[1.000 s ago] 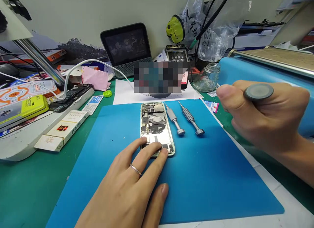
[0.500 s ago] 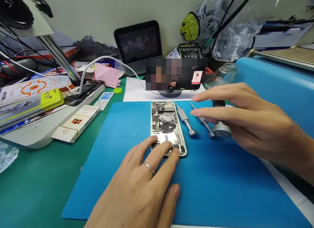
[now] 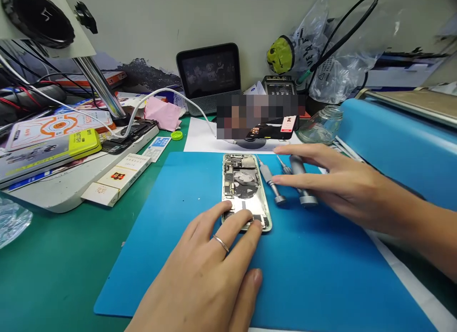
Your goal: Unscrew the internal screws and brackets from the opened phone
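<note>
Head view: opened phone lies on blue mat, lower end pinned under flat left hand. Right hand is spread loose over screwdrivers beside it, nothing gripped. Phone judged light, stiff, internals fragile; best held by frame edges.

We take this for a phone-repair workshop: an opened phone with its insides bare lies on a blue mat beside small screwdrivers, a second stripped phone sits on a stand at the left, and cables, boxes and a glass jar crowd the green worktop.
</note>
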Demonstrator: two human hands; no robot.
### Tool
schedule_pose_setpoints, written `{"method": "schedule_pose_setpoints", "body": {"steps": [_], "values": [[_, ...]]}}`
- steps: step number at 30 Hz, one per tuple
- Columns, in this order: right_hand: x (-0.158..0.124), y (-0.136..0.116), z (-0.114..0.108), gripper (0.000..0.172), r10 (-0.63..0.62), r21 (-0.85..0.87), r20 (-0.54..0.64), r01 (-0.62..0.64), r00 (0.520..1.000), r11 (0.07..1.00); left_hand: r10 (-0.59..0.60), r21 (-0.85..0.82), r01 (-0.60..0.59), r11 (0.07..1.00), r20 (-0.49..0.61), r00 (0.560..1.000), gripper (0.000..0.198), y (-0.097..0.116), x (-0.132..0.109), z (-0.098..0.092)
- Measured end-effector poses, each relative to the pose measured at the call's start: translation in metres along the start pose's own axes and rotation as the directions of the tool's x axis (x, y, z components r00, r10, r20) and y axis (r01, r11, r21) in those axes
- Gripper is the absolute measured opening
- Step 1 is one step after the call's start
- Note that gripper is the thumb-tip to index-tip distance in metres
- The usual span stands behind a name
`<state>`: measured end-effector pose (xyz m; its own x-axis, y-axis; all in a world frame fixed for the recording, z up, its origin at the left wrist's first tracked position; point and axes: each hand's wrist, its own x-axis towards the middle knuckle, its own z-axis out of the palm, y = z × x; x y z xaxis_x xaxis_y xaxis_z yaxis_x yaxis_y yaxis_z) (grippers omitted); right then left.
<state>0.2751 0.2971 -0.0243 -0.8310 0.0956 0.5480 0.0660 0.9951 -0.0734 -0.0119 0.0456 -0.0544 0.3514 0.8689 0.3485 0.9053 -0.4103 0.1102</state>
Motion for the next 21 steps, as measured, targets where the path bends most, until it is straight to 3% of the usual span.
{"method": "schedule_pose_setpoints", "body": {"steps": [5,12,16,21], "values": [[0.001,-0.008,0.004,0.057,0.078,0.024,0.047,-0.079,0.996,0.997,-0.055,-0.021,0.054,0.998,-0.069,0.996,0.061,0.007,0.008,0.000],[-0.001,0.002,0.011,0.044,0.051,0.135,0.072,-0.060,0.996,0.989,-0.113,-0.043,0.109,0.993,-0.101,0.988,0.070,0.016,0.039,-0.004],[-0.001,0.004,0.012,0.045,0.070,0.176,0.079,-0.083,0.994,0.981,-0.108,-0.039,0.105,0.994,-0.089,0.990,0.064,0.010,0.025,-0.004],[0.001,-0.002,0.008,0.042,0.096,0.191,0.081,-0.109,0.992,0.975,0.018,0.032,-0.017,0.999,-0.025,1.000,0.055,0.001,-0.001,0.000]]}}
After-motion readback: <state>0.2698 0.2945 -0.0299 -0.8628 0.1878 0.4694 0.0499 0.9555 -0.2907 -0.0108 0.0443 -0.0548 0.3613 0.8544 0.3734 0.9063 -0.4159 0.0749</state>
